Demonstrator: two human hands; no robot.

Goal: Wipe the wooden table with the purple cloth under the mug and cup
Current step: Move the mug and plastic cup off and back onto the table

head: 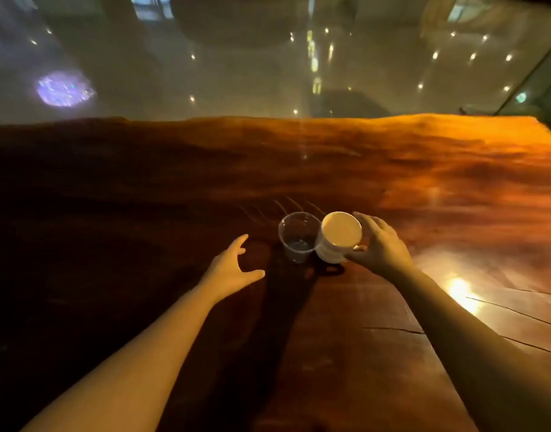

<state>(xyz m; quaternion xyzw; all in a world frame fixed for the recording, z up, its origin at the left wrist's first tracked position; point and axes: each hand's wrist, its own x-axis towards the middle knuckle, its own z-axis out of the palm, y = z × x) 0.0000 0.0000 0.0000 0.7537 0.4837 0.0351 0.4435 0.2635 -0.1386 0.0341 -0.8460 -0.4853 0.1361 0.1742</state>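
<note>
Mug [339,236] gripped at its rim and side by the person's right hand [380,244], seemingly to clear the wooden table [392,169] beneath, beside the clear cup [297,236]; left hand [233,266] hovers spread and empty; no purple cloth visible.

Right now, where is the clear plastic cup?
In the head view, the clear plastic cup stands on the wooden table near centre, touching the white mug held by the right hand.
</note>
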